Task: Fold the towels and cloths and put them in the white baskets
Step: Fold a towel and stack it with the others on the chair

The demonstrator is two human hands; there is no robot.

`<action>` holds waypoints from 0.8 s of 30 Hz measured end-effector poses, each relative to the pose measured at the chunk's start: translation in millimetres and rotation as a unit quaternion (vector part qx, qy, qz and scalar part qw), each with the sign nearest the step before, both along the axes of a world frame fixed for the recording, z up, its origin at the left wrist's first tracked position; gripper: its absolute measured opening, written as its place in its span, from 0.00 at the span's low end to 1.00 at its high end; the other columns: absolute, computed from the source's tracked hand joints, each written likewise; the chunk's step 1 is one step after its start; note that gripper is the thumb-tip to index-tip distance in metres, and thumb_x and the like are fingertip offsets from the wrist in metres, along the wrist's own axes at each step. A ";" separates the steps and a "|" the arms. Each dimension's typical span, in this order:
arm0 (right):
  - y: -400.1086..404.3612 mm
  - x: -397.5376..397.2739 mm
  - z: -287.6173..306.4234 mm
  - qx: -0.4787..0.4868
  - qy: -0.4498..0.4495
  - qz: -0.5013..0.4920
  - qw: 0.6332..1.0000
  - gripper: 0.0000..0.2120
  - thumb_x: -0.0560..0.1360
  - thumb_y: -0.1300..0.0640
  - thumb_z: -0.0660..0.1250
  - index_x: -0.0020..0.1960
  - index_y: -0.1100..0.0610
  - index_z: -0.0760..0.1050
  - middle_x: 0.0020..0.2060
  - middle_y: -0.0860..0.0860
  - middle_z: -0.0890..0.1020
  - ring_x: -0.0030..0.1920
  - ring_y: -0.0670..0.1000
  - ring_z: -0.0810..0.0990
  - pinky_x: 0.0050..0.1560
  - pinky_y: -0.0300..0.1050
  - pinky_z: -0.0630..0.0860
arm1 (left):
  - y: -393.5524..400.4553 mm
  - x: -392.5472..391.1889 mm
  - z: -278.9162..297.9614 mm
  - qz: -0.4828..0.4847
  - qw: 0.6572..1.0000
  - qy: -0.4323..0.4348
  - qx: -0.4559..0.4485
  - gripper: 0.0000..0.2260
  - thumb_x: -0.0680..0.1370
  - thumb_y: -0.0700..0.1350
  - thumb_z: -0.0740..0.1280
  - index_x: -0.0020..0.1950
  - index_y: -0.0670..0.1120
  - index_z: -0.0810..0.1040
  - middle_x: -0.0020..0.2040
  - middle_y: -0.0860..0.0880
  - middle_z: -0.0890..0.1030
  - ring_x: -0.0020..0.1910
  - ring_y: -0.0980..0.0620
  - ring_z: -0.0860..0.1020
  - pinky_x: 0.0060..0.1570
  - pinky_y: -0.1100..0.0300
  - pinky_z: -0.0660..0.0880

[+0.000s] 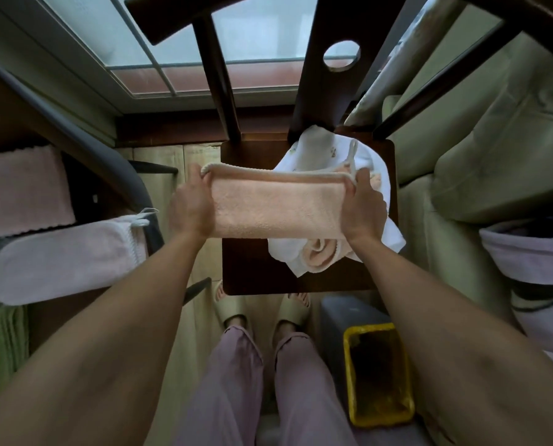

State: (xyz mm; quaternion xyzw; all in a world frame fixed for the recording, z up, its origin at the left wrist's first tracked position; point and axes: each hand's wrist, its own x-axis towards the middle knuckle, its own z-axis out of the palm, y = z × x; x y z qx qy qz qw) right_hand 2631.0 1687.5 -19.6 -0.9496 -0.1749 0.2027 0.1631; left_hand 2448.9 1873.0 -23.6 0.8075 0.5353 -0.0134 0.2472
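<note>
grip: my left hand (190,204) and right hand (363,209) each pinch a short end of the peach towel (276,209), fingers curled over its far corners, thumbs underneath I think, can't see them.
towel: folded into a long band, stretched taut between both hands, held in the air above the near-left part of the dark wooden chair seat (252,272).
step: I judge a mid-fold; next I'd bring the ends together, keep the edges lined up and tension even so the band doesn't sag.
pose: both forearms reach forward about level, wrists turned in, hands well apart.
pile: white cloth (333,156) and another peach towel (317,252) lie bunched on the seat, far-right of the held towel.
left side: pale pink folded cloth (66,262) on a surface, done I assume.
baskets: can't pick out a white one for certain.
near right: yellow tray (378,375) on the floor.
</note>
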 end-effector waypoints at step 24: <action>91.1 -104.4 51.2 0.326 0.118 0.001 0.938 0.09 0.78 0.56 0.68 0.56 0.56 0.81 0.46 0.48 0.81 0.43 0.41 0.78 0.42 0.30 0.73 | -12.6 6.7 36.3 0.059 0.925 -0.307 -0.217 0.17 0.83 0.53 0.58 0.50 0.42 0.79 0.42 0.45 0.82 0.42 0.49 0.81 0.43 0.52 0.79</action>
